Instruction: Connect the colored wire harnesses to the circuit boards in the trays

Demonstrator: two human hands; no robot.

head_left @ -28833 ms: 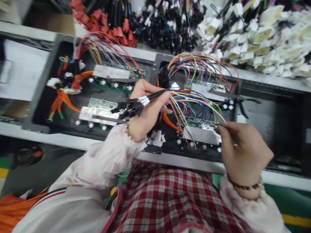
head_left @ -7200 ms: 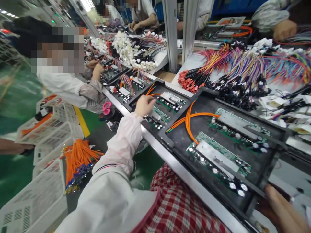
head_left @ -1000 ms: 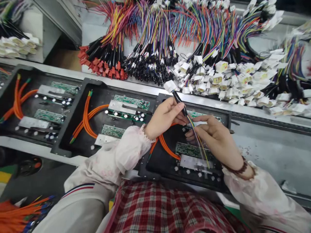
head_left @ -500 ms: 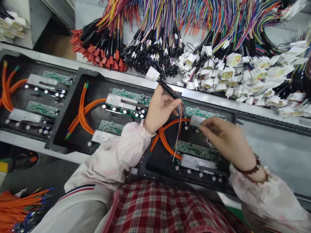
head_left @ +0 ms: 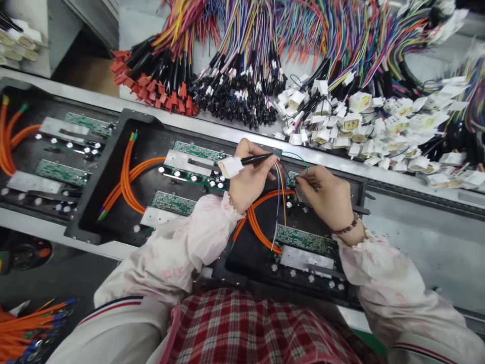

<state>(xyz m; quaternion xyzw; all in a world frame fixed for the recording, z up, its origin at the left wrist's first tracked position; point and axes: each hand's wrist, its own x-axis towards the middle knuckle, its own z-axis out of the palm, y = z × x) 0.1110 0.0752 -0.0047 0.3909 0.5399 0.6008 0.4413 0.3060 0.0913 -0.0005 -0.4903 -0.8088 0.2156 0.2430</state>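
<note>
My left hand [head_left: 252,174] is closed around the black sleeve of a wire harness [head_left: 256,158]. The harness's white connector [head_left: 231,167] points left, and several thin coloured wires [head_left: 281,187] hang down from its other end. With thumb and forefinger my right hand [head_left: 328,194] pinches a green wire [head_left: 297,154] of that harness, which arcs between the hands. Below both lies a black tray [head_left: 250,268] with green circuit boards [head_left: 305,237], a metal plate [head_left: 306,259] and orange cables [head_left: 255,222]. My right hand partly hides the upper board.
More black trays with boards and orange cables stand to the left, such as this tray [head_left: 94,212]. Along the back lie bundles with red connectors [head_left: 151,86], black connectors [head_left: 238,96] and white connectors [head_left: 379,126]. Orange cables [head_left: 34,323] lie at the lower left.
The harness has turned in my left hand, its white connector swinging down and left. My right hand has moved up and left and now pinches the green wire, drawn away from the others.
</note>
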